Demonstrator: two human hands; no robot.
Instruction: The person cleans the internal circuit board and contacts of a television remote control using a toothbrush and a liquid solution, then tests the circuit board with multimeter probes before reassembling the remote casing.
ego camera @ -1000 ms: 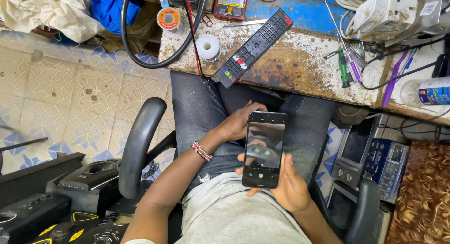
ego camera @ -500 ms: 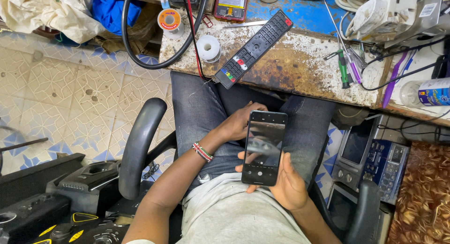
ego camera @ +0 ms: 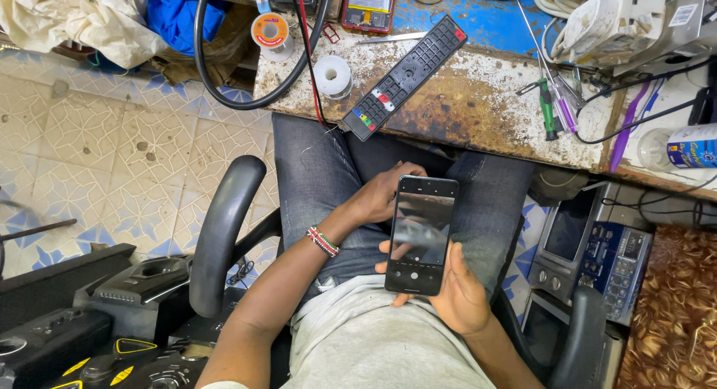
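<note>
You are sitting in a chair with black armrests [ego camera: 220, 239], holding a black smartphone [ego camera: 420, 234] upright over your lap, its lit screen facing you. Your right hand [ego camera: 457, 295] is cupping the phone's lower end from beneath, fingers curled closed around its edge with the thumb lying along the right side. Your left hand [ego camera: 381, 195] is wrapped against the phone's upper left edge, fingers folded behind it, and a beaded bracelet [ego camera: 323, 241] is sitting on that wrist. The phone is hanging above your jeans, just short of the worn, rusty desk [ego camera: 478, 105]. On that desk a long black remote control [ego camera: 407, 75] is lying at a slant, its near end jutting past the edge toward your knees. A white spool [ego camera: 332, 76] is standing just beside the remote, and a green-handled screwdriver [ego camera: 548, 109] is lying farther right.
</note>
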